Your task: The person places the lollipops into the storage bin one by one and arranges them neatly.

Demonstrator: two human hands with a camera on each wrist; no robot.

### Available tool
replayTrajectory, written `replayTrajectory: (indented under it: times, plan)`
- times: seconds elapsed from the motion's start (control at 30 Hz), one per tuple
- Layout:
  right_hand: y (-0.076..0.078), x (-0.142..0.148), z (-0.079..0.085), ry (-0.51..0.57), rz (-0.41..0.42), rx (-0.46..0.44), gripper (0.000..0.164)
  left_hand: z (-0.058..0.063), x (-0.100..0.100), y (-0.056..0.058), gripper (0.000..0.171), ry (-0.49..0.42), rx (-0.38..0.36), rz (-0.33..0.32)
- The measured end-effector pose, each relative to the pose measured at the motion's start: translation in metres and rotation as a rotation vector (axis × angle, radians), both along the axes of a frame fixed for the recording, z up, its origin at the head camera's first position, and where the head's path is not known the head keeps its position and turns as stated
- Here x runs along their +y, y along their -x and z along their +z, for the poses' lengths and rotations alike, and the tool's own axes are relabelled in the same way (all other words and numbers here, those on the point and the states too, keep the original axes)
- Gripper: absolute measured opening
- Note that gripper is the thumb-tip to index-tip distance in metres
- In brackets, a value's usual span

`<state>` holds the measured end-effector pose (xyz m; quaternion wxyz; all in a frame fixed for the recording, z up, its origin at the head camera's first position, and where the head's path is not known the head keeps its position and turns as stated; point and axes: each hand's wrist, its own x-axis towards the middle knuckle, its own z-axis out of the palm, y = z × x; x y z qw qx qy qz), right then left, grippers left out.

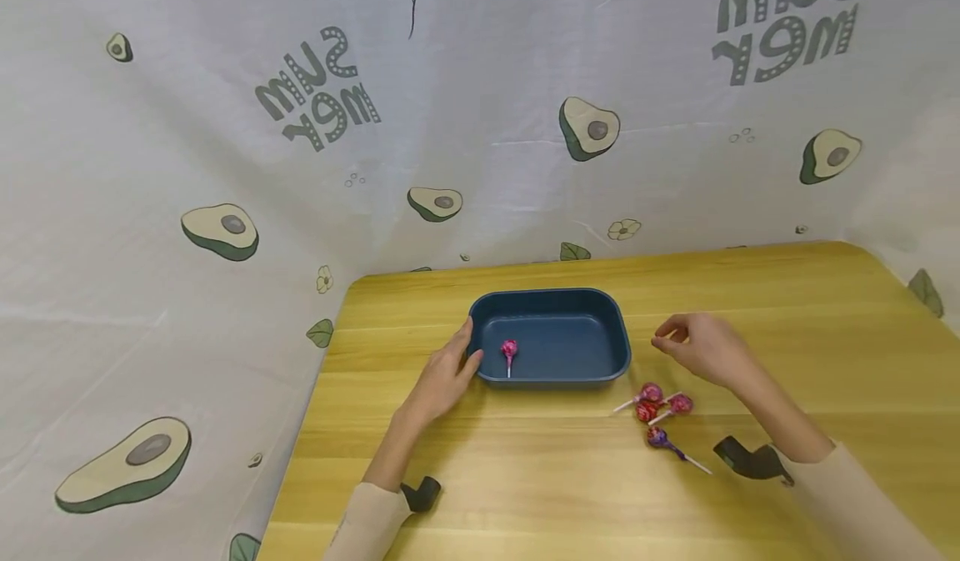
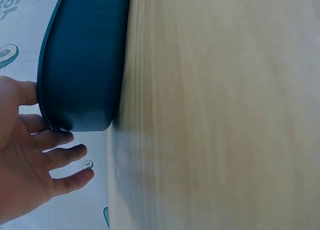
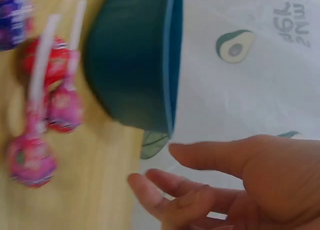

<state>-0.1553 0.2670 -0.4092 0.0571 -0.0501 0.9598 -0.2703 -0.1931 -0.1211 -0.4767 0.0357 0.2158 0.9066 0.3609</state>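
Observation:
A dark blue rectangular tray (image 1: pixel 551 382) sits on the wooden table with one pink-wrapped lollipop (image 1: pixel 509 349) lying inside. My left hand (image 1: pixel 442 382) touches the tray's left end, its thumb and fingers spread along the outer wall at the corner. In the left wrist view those fingers (image 2: pixel 65 157) are fairly straight beside the tray's end. My right hand (image 1: pixel 708 348) hovers past the tray's right end, fingers loosely bent, thumb apart, nothing between them. Below it lie a red lollipop (image 1: pixel 647 412), two pink lollipops (image 1: pixel 680 403) and a purple-blue lollipop (image 1: pixel 657 437).
The light wooden table (image 1: pixel 525 478) stretches around the tray, its back edge against a white curtain (image 1: pixel 495 127) printed with avocados and lettering. A dark strap device (image 1: pixel 750 459) sits at my right wrist and a similar device (image 1: pixel 422 494) at my left.

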Motion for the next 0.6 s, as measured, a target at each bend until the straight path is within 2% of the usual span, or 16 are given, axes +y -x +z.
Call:
replayTrajectory:
  times: [0.13,0.27,0.4,0.6]
  plan:
    - [-0.011,0.003,-0.016,-0.099,0.065,-0.039,0.035,-0.002,-0.003,-0.001,0.065,-0.006,-0.007,0.019]
    - [-0.019,-0.005,-0.028,-0.111,0.057,-0.098,0.039,-0.003,-0.003,0.000,0.064,-0.008,0.005,0.019]
    - [-0.025,-0.012,-0.036,-0.107,0.021,-0.088,0.032,-0.004,-0.002,0.000,0.064,-0.007,0.010,0.009]
    - [-0.026,-0.014,-0.042,-0.080,0.017,-0.055,0.026,-0.003,0.000,0.001,0.064,-0.004,0.007,0.009]
